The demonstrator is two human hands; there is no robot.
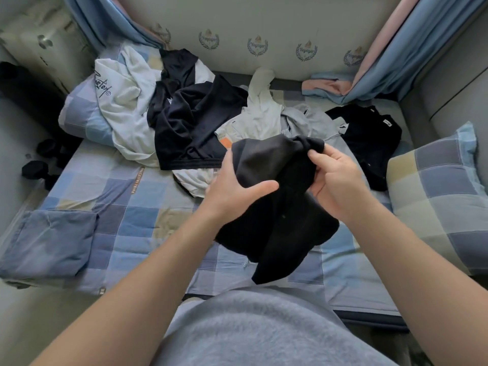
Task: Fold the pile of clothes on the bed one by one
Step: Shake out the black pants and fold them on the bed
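The left hand (237, 190) clasps the garment (277, 220) and the right hand (336, 178) pinches its bunched top, above the bed (118, 202) short of the pile (190, 122); best find two corners and shake it flat.

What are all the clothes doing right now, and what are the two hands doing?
Black garment: bunched, held up by both hands.
Left hand: grips the garment.
Right hand: pinches its top edge.
Pile of clothes: crumpled, unfolded.
Black shirt: lying flat, apart from the pile.
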